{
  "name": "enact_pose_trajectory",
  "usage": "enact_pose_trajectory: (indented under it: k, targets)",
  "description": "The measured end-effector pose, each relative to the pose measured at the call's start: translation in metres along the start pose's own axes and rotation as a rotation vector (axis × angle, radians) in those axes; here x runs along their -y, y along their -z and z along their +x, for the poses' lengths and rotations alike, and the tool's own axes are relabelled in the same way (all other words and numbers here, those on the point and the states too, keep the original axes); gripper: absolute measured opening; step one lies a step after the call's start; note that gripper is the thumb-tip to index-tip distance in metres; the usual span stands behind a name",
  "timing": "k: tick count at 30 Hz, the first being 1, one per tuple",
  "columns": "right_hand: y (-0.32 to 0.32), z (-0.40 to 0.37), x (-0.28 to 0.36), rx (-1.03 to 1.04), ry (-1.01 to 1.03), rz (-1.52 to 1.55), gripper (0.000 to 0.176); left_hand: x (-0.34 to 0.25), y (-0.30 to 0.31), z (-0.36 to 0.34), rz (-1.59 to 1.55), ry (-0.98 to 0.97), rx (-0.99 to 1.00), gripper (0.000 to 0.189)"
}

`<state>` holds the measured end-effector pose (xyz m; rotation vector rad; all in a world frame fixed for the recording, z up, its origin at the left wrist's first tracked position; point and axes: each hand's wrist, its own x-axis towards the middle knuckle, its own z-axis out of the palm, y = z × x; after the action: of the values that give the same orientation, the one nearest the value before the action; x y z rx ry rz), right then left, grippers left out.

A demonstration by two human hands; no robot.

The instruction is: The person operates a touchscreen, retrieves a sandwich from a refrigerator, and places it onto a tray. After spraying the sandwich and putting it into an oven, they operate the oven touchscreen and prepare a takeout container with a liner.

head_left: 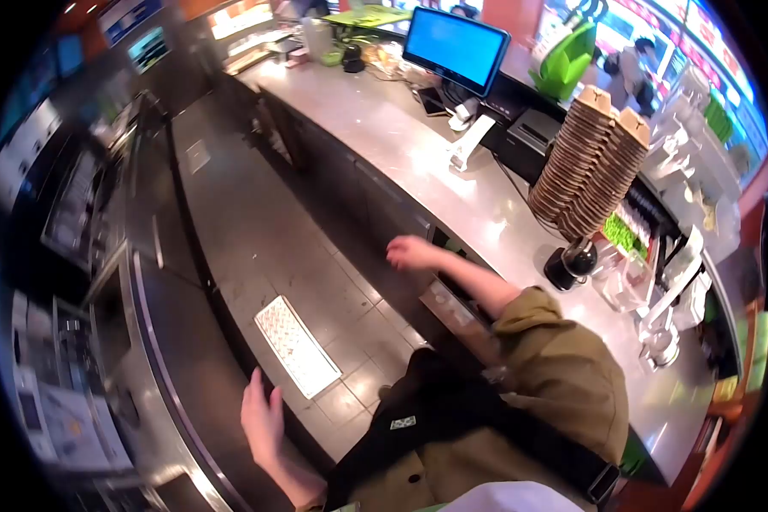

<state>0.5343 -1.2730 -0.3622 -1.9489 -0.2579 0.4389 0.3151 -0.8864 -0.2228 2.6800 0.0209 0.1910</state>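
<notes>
Head view only. Landmark: the cup stacks (590, 162) on the steel counter (401, 145).

The right hand (412, 253) is down-left of the stacks, at the counter's front edge, with the olive sleeve (555, 358) behind it. Its fingers look curled; blur hides whether they grip the edge or anything else.

Just down-right of that hand, a drawer-like steel box (452, 311) juts from the counter front, also blurred. It is probably rigid sheet metal: smooth, a bit slippery, heavy if loaded. The best hold looks like its top front lip, not the flat face.

The left hand (263, 416) is far down-left of the stacks, across the aisle. Its fingers are spread and empty, just beside the rim of the opposite worktop (166, 375).

A floor mat (297, 346) lies between the hands. The monitor (456, 47) is up-left of the stacks.
</notes>
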Motion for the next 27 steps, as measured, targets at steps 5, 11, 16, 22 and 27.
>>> enact_pose_trajectory:
  k: [5, 11, 16, 22, 27]
  targets:
    - [0.184, 0.039, -0.021, -0.541, -0.076, -0.111, 0.028, -0.066, -0.053, 0.202, -0.059, -0.438, 0.386, 0.049]
    - [0.335, 0.14, -0.018, -1.149, 0.074, -0.334, 0.026, -0.092, -0.119, 0.375, -0.071, -0.347, 0.509, 0.049]
    - [0.374, 0.269, -0.002, -1.173, 0.104, -0.339, 0.024, -0.088, -0.124, 0.487, -0.188, -0.229, 0.434, 0.048]
    - [0.421, 0.332, 0.003, -1.369, 0.294, -0.832, 0.017, -0.06, -0.172, 0.634, -0.002, -0.1, 0.627, 0.051]
    - [0.473, 0.342, 0.066, -1.509, 0.01, -0.863, 0.013, -0.077, -0.192, 0.778, -0.04, -0.373, 0.468, 0.052]
